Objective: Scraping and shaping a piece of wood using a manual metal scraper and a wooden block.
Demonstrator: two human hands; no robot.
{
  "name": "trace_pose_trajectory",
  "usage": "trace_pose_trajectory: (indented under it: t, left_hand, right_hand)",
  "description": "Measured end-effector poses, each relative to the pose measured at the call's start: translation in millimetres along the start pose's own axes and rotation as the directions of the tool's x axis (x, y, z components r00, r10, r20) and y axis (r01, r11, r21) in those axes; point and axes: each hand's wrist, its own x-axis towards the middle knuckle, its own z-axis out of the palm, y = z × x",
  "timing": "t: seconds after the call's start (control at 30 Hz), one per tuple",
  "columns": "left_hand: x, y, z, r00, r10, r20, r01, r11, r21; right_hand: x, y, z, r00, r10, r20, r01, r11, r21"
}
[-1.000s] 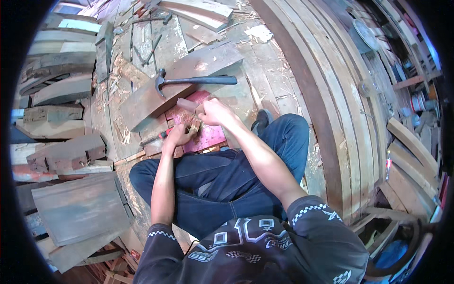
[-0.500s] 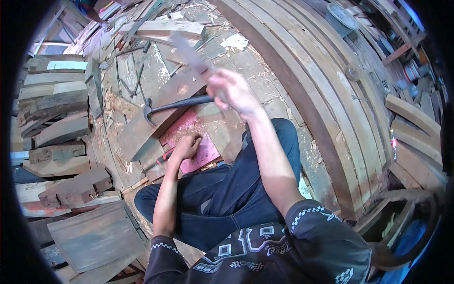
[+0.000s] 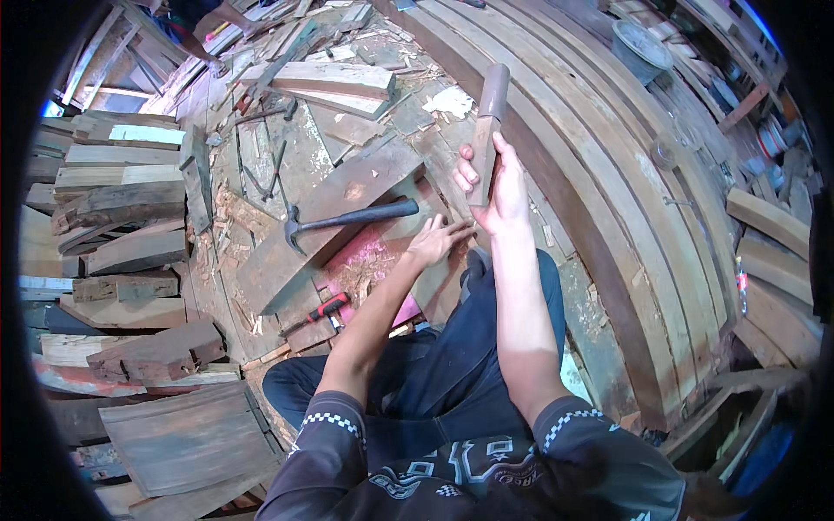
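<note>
My right hand [image 3: 497, 182] grips a tool with a squared wooden handle and a broad grey end [image 3: 493, 94], held upright; its exact kind I cannot make out. My left hand [image 3: 437, 240] reaches low toward the board by my knee, fingers stretched out and apart, with nothing visible in them. Just left of it, a claw hammer [image 3: 354, 215] with a dark handle lies across a thick timber block [image 3: 334, 221]. Below the block sits a pink board [image 3: 360, 260] strewn with shavings. A tool with a red and black handle [image 3: 326, 311] lies beside that board.
Long curved timbers [image 3: 573, 156] run along my right. Stacked wood pieces [image 3: 135, 252] line the left. Metal tools [image 3: 269, 178] and offcuts lie ahead, with a bucket [image 3: 641, 48] at far right. Another person's leg [image 3: 195, 39] shows at the top left.
My right hand has shifted right, and its blurred, left-leaning tool now stands upright and steady. My left hand has moved from the pink board rightward and away from me, its fingers now extended.
</note>
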Motion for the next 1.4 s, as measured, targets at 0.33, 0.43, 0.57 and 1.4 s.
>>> trace_pose_trajectory:
  t: [0.33,0.43,0.57,1.4]
  left_hand:
    - [27,-16,4,0.991,0.135,0.015,-0.135,0.971,0.199]
    - [40,-22,-4,0.98,0.193,-0.043,-0.171,0.936,0.307]
    - [55,-33,-40,0.963,0.158,-0.217,-0.071,0.93,0.361]
    - [-3,-182,-186,0.903,-0.054,-0.427,0.3,0.79,0.534]
  right_hand:
    - [4,-3,-7,0.997,0.065,-0.04,-0.067,0.996,-0.054]
    - [5,-3,-9,0.996,0.064,-0.06,-0.069,0.995,-0.078]
    - [3,-6,-8,0.993,0.073,-0.089,-0.079,0.994,-0.076]
    - [4,3,-13,0.968,-0.061,-0.242,-0.077,0.85,-0.521]
